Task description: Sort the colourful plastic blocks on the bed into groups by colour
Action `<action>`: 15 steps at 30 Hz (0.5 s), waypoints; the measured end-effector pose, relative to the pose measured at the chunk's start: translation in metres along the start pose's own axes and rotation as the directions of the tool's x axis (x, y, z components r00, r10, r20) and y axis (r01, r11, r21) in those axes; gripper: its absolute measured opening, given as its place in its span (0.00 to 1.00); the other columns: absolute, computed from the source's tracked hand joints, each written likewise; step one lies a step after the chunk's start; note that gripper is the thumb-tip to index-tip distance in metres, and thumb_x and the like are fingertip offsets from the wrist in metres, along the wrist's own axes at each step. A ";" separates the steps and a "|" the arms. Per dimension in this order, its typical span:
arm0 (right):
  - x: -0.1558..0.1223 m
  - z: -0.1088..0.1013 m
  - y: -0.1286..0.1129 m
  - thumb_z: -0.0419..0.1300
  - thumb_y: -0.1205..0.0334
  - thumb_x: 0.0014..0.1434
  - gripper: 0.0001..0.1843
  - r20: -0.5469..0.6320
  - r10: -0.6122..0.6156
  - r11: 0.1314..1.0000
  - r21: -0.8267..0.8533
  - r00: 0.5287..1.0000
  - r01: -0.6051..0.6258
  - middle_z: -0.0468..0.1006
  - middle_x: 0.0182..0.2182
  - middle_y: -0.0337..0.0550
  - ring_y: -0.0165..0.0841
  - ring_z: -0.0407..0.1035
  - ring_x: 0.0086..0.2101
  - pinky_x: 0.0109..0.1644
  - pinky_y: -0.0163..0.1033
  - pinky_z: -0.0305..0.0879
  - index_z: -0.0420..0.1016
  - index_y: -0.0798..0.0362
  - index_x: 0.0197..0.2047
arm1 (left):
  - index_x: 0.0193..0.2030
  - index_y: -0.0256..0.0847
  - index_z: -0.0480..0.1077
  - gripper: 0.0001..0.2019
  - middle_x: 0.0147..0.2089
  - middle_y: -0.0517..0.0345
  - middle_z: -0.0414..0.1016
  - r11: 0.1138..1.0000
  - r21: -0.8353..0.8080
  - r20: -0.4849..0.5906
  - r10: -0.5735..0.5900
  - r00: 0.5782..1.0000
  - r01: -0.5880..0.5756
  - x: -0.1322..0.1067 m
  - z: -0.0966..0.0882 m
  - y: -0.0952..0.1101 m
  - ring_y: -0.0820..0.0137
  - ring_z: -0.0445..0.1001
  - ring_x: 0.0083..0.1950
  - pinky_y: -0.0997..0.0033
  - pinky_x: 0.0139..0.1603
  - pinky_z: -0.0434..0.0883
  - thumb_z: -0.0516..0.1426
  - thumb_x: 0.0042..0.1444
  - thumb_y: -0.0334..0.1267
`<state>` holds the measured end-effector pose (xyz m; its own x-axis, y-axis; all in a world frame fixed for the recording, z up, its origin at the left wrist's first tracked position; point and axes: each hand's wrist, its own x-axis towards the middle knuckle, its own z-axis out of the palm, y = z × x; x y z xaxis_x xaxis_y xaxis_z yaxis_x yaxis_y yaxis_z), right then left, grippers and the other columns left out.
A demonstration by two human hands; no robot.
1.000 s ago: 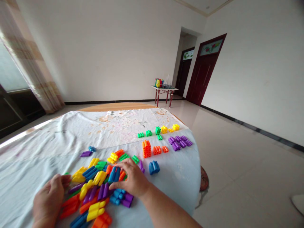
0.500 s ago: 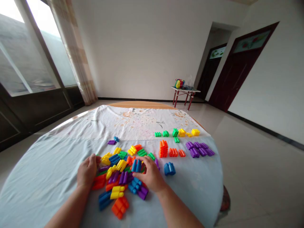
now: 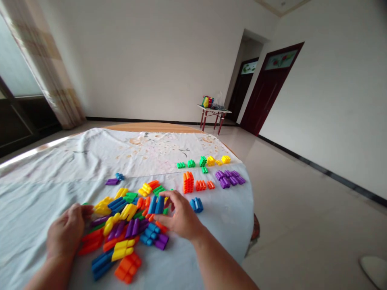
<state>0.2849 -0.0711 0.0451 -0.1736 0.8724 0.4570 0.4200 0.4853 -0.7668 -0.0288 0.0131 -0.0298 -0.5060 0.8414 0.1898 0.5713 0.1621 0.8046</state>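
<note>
My right hand (image 3: 181,215) pinches a blue toy building block (image 3: 156,204) made of joined tubes, holding it over the right part of a mixed pile. My left hand (image 3: 68,230) is closed at the pile's left edge, its fingertips hidden behind the hand. A bit of green (image 3: 85,204) shows by its index finger; whether it is held I cannot make out. Between the hands lie yellow blocks (image 3: 123,249), purple blocks (image 3: 132,228), orange blocks (image 3: 128,268) and other blue blocks (image 3: 150,233), jumbled together.
Beyond my right hand stand an orange stack (image 3: 188,182), a blue cluster (image 3: 196,205), purple blocks (image 3: 229,179), green blocks (image 3: 203,161) and yellow blocks (image 3: 225,159). A purple block (image 3: 112,182) lies behind the pile. The cloth-covered table (image 3: 223,225) has a rounded right edge.
The view has swung right, so the table and blocks appear further left. The blue block in my right hand is lifted slightly off the pile. My left hand stays by the pile's left edge.
</note>
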 end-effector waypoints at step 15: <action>-0.029 -0.106 0.039 0.66 0.65 0.46 0.27 0.128 0.251 0.919 -0.342 0.959 -0.195 0.72 0.48 0.45 0.39 0.65 0.49 0.53 0.47 0.62 0.69 0.49 0.52 | 0.34 0.39 0.73 0.19 0.29 0.56 0.75 0.974 -0.189 0.068 -0.112 0.991 0.123 -0.001 0.004 -0.003 0.67 0.73 0.30 0.71 0.31 0.68 0.46 0.53 0.49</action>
<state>0.4009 -0.0838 0.0502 -0.1748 0.9664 0.1882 0.7249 0.2557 -0.6396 -0.0273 0.0138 -0.0346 -0.5222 0.8507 0.0596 0.3717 0.1641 0.9137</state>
